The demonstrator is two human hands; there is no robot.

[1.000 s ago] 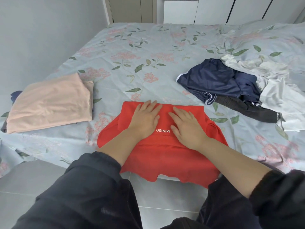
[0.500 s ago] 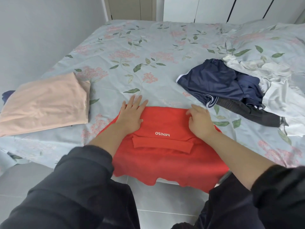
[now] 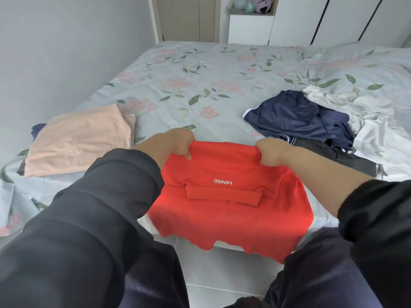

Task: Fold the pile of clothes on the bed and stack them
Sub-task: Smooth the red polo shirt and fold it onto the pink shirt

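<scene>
Both hands are clamped on the red cotton polo shirt with white MINISO lettering [image 3: 222,214]. Left hand [image 3: 175,143] grips its far-left corner, fingers curled under the fabric and thumb on top. Right hand [image 3: 270,152] grips the far-right corner the same way, fabric bunched in the fist. The hands are apart, with the far edge stretched between them and lifted slightly off the floral pale-blue bed sheet [image 3: 200,70]. The shirt sits at the near edge of the bed, centre. Its near hem hangs over the edge above the white tiled floor [image 3: 222,274]. The folded collar band [image 3: 222,195] faces up, just near of the lettering. A folded peach garment [image 3: 82,138] lies flat at near left, on top of a dark navy item [image 3: 37,128] that shows only at its far-left edge. Unfolded pile on the right: navy shorts with white trim [image 3: 289,116], a black garment [image 3: 347,158] just near of them, and crumpled white cloth [image 3: 378,134] further right. All three touch or overlap. The pile is near the right hand; can't tell if it touches the shirt.
</scene>
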